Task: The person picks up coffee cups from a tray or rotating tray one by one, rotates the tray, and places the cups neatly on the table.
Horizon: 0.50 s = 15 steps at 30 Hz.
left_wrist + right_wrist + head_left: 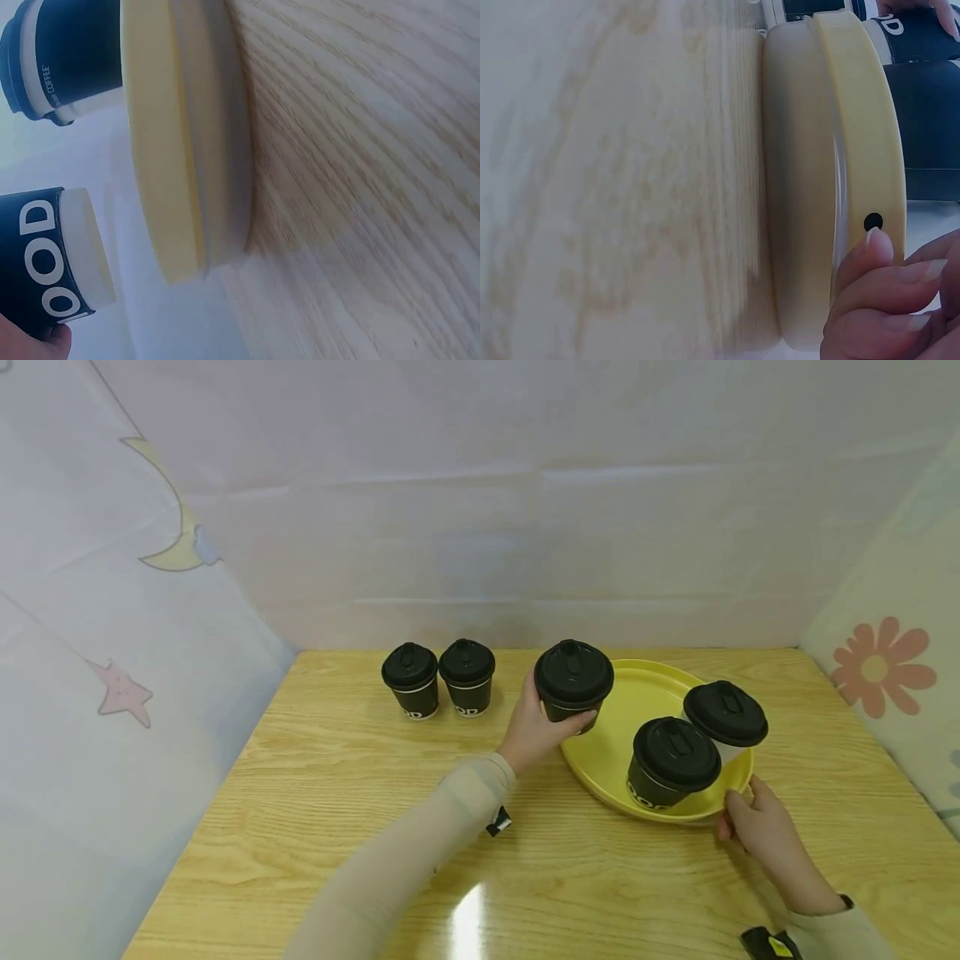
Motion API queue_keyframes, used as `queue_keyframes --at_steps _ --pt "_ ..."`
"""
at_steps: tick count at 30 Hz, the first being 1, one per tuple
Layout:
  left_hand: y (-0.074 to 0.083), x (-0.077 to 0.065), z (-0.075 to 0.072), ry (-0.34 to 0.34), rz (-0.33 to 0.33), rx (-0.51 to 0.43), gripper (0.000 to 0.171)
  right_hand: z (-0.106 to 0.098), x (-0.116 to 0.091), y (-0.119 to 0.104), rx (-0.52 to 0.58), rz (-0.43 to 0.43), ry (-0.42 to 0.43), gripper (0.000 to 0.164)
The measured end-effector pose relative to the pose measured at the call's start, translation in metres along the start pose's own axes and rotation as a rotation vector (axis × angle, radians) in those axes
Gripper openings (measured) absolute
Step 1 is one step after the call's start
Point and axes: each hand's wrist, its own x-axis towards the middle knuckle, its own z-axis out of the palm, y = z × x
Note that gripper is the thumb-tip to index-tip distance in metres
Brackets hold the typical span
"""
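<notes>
Two lidded cups (675,756) stand on the yellow tray (645,693), the left hand (534,731) is clamped around another cup (573,675), raised near the tray's left edge, and the right hand (768,831) pinches the tray's near-right rim

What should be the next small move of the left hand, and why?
Probably best to shift the held cup right and lower it onto the yellow tray: the left hand holds it raised, bare tray surface lies beside it, and the right hand grips the tray.
</notes>
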Motion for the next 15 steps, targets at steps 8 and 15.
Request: queue_keyframes --at_steps 8,15 --pt "-0.007 0.000 -0.016 0.045 -0.021 -0.017 0.086 0.000 0.001 0.000 0.007 0.006 -0.005 0.041" --pt "-0.016 0.000 -0.025 0.081 -0.047 -0.003 0.085 -0.001 0.000 -0.002 0.000 0.017 -0.018 0.043"
